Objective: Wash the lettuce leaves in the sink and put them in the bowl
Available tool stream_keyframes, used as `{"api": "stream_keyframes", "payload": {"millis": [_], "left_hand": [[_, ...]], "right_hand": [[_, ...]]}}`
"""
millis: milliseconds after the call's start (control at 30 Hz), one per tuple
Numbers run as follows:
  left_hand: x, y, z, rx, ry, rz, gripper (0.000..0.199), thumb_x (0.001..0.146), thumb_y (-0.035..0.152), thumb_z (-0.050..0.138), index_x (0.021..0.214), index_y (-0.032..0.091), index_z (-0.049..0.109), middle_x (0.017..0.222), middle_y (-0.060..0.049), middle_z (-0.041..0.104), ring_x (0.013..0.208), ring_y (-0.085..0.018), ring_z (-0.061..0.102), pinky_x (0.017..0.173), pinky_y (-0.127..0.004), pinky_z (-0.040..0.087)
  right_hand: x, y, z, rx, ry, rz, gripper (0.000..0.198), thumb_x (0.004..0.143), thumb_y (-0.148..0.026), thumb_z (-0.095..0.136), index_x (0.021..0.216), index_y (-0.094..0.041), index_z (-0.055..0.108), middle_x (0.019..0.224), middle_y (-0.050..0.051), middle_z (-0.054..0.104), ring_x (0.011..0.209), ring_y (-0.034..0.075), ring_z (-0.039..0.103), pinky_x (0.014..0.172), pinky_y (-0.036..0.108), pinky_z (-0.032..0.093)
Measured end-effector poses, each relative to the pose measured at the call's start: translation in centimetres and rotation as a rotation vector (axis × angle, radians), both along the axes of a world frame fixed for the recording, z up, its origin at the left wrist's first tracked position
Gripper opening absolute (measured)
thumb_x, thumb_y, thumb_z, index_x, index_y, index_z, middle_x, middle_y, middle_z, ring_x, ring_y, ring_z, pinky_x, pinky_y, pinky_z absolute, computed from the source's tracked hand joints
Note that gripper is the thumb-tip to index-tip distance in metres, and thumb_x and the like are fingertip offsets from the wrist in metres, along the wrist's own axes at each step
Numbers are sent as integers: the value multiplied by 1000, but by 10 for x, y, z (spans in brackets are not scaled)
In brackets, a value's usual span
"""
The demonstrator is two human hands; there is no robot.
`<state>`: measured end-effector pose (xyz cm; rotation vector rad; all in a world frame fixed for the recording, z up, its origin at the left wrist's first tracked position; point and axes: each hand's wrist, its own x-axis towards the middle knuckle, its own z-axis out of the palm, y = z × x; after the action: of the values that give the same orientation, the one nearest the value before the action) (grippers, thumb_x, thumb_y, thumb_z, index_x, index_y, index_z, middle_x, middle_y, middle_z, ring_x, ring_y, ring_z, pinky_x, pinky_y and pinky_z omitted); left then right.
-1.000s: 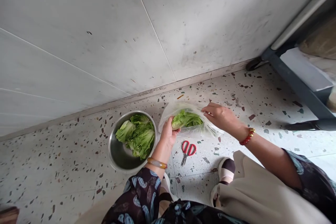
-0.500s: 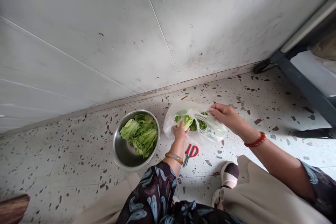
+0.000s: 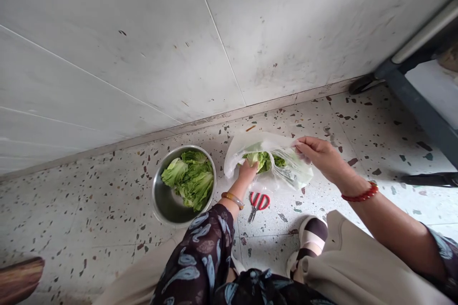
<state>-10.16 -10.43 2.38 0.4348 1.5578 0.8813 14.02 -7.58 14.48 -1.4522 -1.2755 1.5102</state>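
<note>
My left hand (image 3: 247,171) reaches into a thin clear plastic bag (image 3: 293,176) on the floor. Its fingers are closed round a pale green lettuce (image 3: 255,157), and their tips are partly hidden by the leaves. More leafy greens (image 3: 278,160) lie deeper in the bag. At the bag's right side, my right hand (image 3: 315,154) pinches the plastic edge and holds it up. Left of the bag stands a steel bowl (image 3: 161,213) with lettuce leaves (image 3: 193,178) in it. Red-handled scissors (image 3: 258,203) lie on the floor just below the bag.
A stained pale wall (image 3: 214,47) rises behind the bag and bowl. To the right stands a grey-blue metal frame (image 3: 422,105) with a caster wheel (image 3: 361,84). My shoe (image 3: 313,233) rests near the scissors. A brown wooden piece (image 3: 21,276) shows at the lower left.
My left hand has gone deeper into the bag, onto the lettuce. My right hand still holds the bag's edge, slightly further right. The view has shifted a little.
</note>
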Motion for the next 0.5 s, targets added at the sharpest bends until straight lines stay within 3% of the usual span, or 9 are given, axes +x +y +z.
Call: {"api": "stream_keyframes", "payload": {"millis": [100,233,333,433,500], "left_hand": [[-16,2,30,11,172,-156,39,53,10,86,83,23,64,83,-7,66,110,-32,63,83,-30,50],[-34,-6,81,122,349,-494,33,52,3,85,67,23,64,60,-1,52,96,-30,66,86,-30,49],[-41,-17,119,286,421,-684,30,58,7,83,79,24,70,62,-1,55,80,-25,64,85,-31,50],[-45,-21,148,390,427,-617,46,62,15,83,106,23,72,70,-4,61,75,-23,60,84,-31,52],[-48,-19,160,406,435,-509,53,61,15,83,111,22,70,70,-3,59,75,-23,59,82,-31,53]], "right_hand": [[9,4,-6,-5,-13,-36,37,84,-55,65,88,-18,70,68,1,58,61,12,47,53,25,37],[19,7,-13,16,-85,-57,43,81,-59,68,93,-18,73,74,4,65,68,15,54,59,26,43],[25,7,-17,58,-133,-64,46,82,-58,67,101,-18,74,79,6,68,73,17,58,62,28,45],[27,6,-16,119,-200,-28,47,84,-54,65,114,-19,70,84,6,70,73,18,60,61,29,46],[26,5,-12,190,-301,7,45,86,-51,62,119,-20,68,83,5,70,69,17,59,60,29,45]]}}
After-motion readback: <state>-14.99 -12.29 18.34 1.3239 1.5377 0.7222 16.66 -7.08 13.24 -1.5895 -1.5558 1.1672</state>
